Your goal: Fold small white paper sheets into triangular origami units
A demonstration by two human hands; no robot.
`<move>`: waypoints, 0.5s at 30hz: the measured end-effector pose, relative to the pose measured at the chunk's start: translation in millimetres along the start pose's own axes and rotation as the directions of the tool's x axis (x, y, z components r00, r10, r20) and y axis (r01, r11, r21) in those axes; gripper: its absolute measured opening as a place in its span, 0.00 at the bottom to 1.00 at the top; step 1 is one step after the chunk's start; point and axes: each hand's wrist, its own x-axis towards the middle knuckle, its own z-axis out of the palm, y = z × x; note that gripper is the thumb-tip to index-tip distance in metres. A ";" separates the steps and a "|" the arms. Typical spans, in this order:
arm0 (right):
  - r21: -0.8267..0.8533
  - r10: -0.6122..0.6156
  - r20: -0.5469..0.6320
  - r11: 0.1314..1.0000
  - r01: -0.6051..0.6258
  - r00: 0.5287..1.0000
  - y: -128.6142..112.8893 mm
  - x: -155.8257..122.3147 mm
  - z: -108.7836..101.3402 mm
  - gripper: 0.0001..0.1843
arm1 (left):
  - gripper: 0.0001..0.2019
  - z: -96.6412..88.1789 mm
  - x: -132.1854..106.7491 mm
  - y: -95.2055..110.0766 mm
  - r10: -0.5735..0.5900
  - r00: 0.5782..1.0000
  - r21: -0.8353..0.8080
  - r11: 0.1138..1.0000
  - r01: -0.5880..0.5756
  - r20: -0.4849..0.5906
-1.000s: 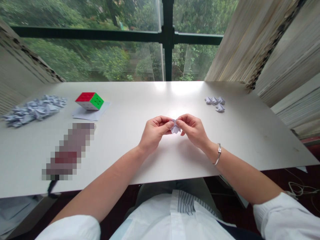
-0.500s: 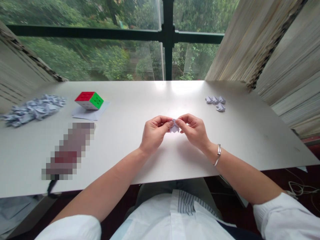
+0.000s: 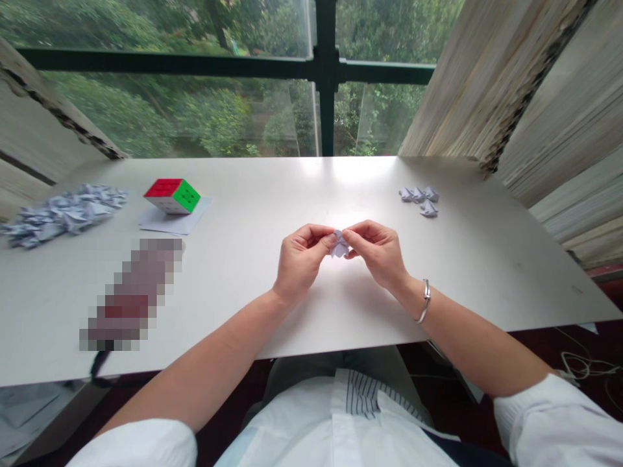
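I pinch a small folded white paper piece (image 3: 339,250) between my two hands, at the centre of my dial, with twelve o'clock pointing to the window. My left hand (image 3: 300,259) grips it from the nine o'clock side, thumb lying over its near face and fingers curled behind. My right hand (image 3: 379,254) meets it from three o'clock, thumb and forefinger closed narrowly on its upper edge. The fingertips of both hands come close together there, and the pleated lower part fans out towards six o'clock. The finer folds are too small to make out. The piece seems to be raised off the white table (image 3: 233,266), with a soft shadow below my hands.

Near two o'clock lie four folded paper pieces (image 3: 418,195), three in a row and one just nearer to me. At ten o'clock a puzzle cube (image 3: 172,196) shows red, green and white faces and sits on flat paper sheets (image 3: 183,224). Farther out, between nine and ten, a long heap of folded paper (image 3: 68,215) spreads over the table. At eight o'clock lies a pixelated object (image 3: 131,295), a dark strap (image 3: 100,368) hanging over the near edge. A silver bracelet (image 3: 426,301) circles my right wrist, around four o'clock.
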 end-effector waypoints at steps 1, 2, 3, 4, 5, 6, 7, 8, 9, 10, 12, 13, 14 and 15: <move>0.004 0.005 0.001 1.000 -0.005 1.000 0.0 0.1 0.0 0.16 | 0.10 0.2 0.0 -0.1 0.001 1.000 -0.001 1.000 -0.001 -0.006; 0.008 0.010 0.002 1.000 -0.010 1.000 0.0 0.2 0.0 0.16 | 0.10 0.3 0.2 -0.2 0.002 1.000 -0.005 1.000 -0.002 -0.013; 0.012 0.012 0.004 1.000 -0.012 1.000 0.0 0.2 -0.1 0.16 | 0.10 0.3 0.4 -0.4 0.003 1.000 -0.009 1.000 -0.003 -0.019; 0.016 0.014 0.007 1.000 -0.014 1.000 0.0 0.1 -0.1 0.16 | 0.09 0.3 0.7 -0.6 0.001 1.000 -0.014 1.000 -0.002 -0.024; 0.018 0.017 0.010 1.000 -0.017 1.000 0.2 0.0 -0.1 0.16 | 0.09 0.2 1.1 -0.9 -0.003 1.000 -0.017 1.000 0.002 -0.028; 0.016 0.023 0.015 1.000 -0.023 1.000 0.5 -0.2 0.1 0.16 | 0.09 0.1 1.4 -1.3 -0.007 0.999 -0.018 1.000 0.007 -0.035; 0.012 0.030 0.020 0.999 -0.031 0.999 1.0 -0.3 0.3 0.17 | 0.10 0.1 1.5 -1.7 -0.009 0.999 -0.016 1.000 0.008 -0.045; 0.007 0.041 0.027 0.999 -0.041 0.999 1.6 -0.4 0.7 0.17 | 0.10 0.2 1.6 -2.1 -0.007 0.998 -0.012 1.000 0.006 -0.056; 0.000 0.052 0.037 0.999 -0.052 0.998 2.3 -0.6 1.1 0.18 | 0.11 0.4 1.5 -2.4 -0.002 0.998 -0.009 1.000 0.001 -0.065; -0.007 0.059 0.048 0.998 -0.058 0.997 3.0 -0.7 1.6 0.19 | 0.12 0.7 1.2 -2.7 0.006 0.997 -0.010 1.000 -0.006 -0.071; -0.018 0.054 0.074 0.998 -0.053 0.996 4.0 -1.1 2.5 0.20 | 0.13 1.6 0.6 -2.7 0.021 0.998 -0.027 0.999 -0.022 -0.067; -0.023 0.045 0.086 0.999 -0.043 0.995 4.1 -1.3 2.7 0.20 | 0.13 2.1 0.2 -2.4 0.024 0.998 -0.041 0.999 -0.027 -0.059; -0.025 0.035 0.095 0.999 -0.032 0.995 4.0 -1.4 2.8 0.20 | 0.14 2.4 0.0 -2.0 0.028 0.998 -0.058 0.998 -0.031 -0.053; -0.025 0.026 0.100 0.999 -0.024 0.995 3.6 -1.5 2.7 0.20 | 0.14 2.7 -0.2 -1.4 0.033 0.998 -0.072 0.997 -0.037 -0.050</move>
